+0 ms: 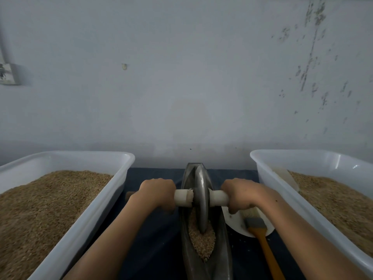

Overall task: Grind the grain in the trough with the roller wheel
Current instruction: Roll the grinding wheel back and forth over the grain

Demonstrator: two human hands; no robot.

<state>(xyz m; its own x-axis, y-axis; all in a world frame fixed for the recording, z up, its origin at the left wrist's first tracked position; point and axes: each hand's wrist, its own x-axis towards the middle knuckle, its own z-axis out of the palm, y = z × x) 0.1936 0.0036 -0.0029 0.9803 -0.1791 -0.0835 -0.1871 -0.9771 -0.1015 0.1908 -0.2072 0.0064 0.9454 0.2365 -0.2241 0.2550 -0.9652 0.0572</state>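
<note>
Head view shows each hand, left hand (156,194) and right hand (241,194), clamped on the roller wheel (201,199) handle, grain (201,240) in the trough (223,245) looking mostly whole, so grinding seems far from done

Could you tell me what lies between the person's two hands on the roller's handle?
In the head view, the metal roller wheel stands between the left hand and right hand, in the grain-filled trough.

The roller wheel (201,199) and trough (220,249) look like dull grey metal, smooth and worn. The tubs (268,174) are glossy white plastic. The brush (262,237) handle seems wooden, perhaps varnished. The grain (201,241) is coarse, matt.
</note>
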